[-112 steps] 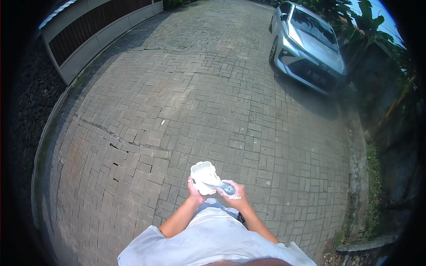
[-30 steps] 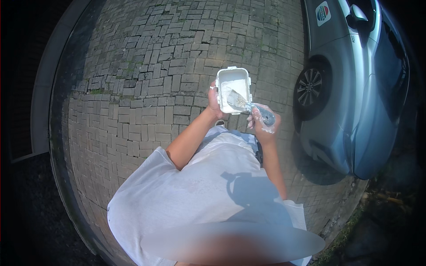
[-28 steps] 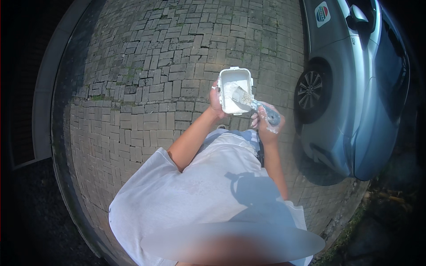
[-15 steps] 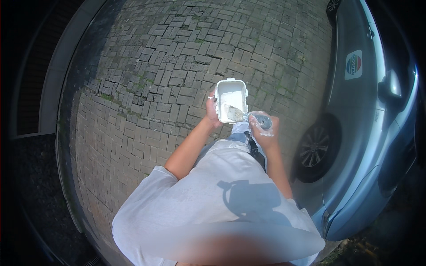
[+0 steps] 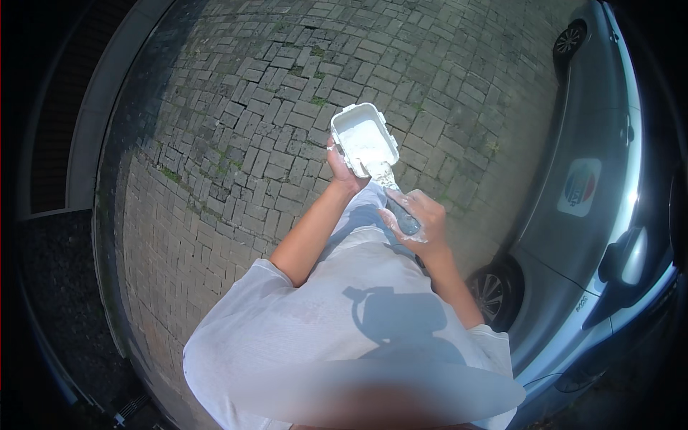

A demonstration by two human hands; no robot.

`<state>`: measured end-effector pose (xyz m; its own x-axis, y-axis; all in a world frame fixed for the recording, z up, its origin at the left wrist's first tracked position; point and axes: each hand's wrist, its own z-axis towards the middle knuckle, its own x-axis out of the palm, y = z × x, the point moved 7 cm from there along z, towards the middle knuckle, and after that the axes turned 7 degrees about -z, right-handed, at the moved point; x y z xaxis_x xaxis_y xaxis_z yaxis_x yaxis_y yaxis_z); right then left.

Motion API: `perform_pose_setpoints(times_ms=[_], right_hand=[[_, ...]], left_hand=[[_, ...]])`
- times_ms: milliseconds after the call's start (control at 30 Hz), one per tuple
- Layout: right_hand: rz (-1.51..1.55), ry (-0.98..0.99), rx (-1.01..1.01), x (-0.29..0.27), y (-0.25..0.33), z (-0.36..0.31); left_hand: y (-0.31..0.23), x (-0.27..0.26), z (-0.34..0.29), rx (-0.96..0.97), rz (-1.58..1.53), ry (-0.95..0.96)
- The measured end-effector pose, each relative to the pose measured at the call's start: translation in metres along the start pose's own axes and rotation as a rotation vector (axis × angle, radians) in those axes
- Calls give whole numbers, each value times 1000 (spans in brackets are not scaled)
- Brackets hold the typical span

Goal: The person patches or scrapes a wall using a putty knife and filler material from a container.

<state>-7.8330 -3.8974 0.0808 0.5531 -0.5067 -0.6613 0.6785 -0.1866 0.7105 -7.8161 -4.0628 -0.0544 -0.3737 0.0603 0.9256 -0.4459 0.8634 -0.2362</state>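
Note:
My left hand (image 5: 341, 167) is closed around the left side and underside of a white plastic tub (image 5: 392, 135). White paste (image 5: 365, 140) covers the inside of the tub. In my right hand (image 5: 428, 218) is a putty knife (image 5: 403, 212), gripped by its dark handle. Its paste-smeared blade lies at the tub's near edge; whether the tip touches the paste I cannot tell. White smears mark the fingers of my right hand and the handle.
Grey block paving (image 5: 287, 107) spreads ahead and to the left. A silver-blue car (image 5: 573, 251) stands close on my right, its side mirror (image 5: 631, 261) sticking out. Along the far left runs a pale kerb (image 5: 86, 143).
The tub has shifted slightly up and left and turned. My right hand has come lower, and the putty knife's blade has drawn from inside the tub to its near edge. The car appears shifted.

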Motion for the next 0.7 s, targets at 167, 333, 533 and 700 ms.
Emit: perform_pose_setpoints(times_ms=[167,333,533,700], right_hand=[[-61,-232,70,-29,-88,107],[-9,-310,122,-89,-150,216],[35,-468,216,-152,-220,318],[76,-483,321,-188,-318,398]], left_hand=[[38,17,135,-233,-58,33],[53,85,259,-361,-39,92],[78,139,386,-393,57,61],[103,169,492,-390,130,68]])
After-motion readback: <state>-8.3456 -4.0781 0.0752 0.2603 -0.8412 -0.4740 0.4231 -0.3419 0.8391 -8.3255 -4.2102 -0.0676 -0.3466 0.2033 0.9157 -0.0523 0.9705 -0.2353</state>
